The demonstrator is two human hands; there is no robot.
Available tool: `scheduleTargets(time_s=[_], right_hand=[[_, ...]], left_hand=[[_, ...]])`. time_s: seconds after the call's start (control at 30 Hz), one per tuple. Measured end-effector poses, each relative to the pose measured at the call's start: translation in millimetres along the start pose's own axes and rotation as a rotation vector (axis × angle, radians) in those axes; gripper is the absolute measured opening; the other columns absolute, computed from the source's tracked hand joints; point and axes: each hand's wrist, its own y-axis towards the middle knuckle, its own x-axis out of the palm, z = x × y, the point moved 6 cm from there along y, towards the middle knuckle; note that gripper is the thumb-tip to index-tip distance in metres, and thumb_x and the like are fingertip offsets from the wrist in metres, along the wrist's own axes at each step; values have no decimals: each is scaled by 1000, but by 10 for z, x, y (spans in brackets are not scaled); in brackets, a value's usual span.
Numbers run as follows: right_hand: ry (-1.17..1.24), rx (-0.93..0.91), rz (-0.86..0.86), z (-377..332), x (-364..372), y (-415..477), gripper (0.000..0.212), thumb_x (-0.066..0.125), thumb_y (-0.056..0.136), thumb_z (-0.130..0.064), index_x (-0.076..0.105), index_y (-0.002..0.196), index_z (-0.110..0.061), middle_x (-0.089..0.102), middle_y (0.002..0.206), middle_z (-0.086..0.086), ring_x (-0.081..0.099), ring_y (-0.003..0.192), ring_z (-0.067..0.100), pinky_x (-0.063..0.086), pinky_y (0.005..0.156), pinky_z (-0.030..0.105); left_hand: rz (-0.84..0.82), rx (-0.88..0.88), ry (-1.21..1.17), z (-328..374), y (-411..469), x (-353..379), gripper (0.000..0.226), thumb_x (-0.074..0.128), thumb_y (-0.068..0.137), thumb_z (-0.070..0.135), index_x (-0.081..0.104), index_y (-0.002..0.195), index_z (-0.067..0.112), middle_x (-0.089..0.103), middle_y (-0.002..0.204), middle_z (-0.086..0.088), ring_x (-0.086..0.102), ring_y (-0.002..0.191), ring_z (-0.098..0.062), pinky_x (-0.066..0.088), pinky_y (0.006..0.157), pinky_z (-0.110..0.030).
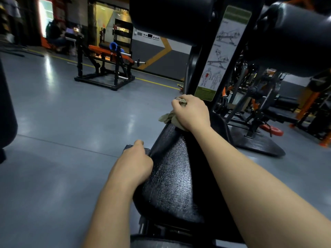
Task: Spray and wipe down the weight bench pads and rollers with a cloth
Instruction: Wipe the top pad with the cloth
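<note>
A black textured seat pad [172, 178] of the weight bench runs away from me in the lower middle. My right hand [192, 113] grips a crumpled beige cloth [168, 118] and presses it on the pad's narrow far end. My left hand [133, 166] rests on the pad's left edge, fingers curled over the side. Above hang two black rollers, the left roller [172, 17] and the right roller [293, 38], on either side of an upright post with an exercise label [223, 54]. No spray bottle is in view.
Grey gym floor [62, 131] spreads to the left. An orange-and-black bench machine [105, 67] stands at the back left. More machines and a red weight plate [272, 130] crowd the right. A seated person [57, 35] is far back left.
</note>
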Motion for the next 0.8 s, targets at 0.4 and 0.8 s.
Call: scheduleTargets(time_s=[0.4, 0.8], right_hand=[[41, -336, -170, -311, -141, -1079, 21, 56, 82, -44, 69, 91, -30, 61, 92, -12, 57, 95, 7, 43, 78, 24], [104, -151, 29, -15, -113, -254, 11, 69, 84, -22, 76, 91, -19, 68, 94, 5, 59, 96, 28, 45, 85, 35]], left_hand=[[-39, 16, 41, -13, -4, -20, 48, 37, 103, 14, 37, 150, 19, 50, 149, -13, 49, 133, -34, 42, 100, -38], [2, 32, 29, -24, 24, 23, 36, 38, 102, 14, 51, 136, 19, 58, 138, -12, 56, 122, -34, 46, 95, -38]])
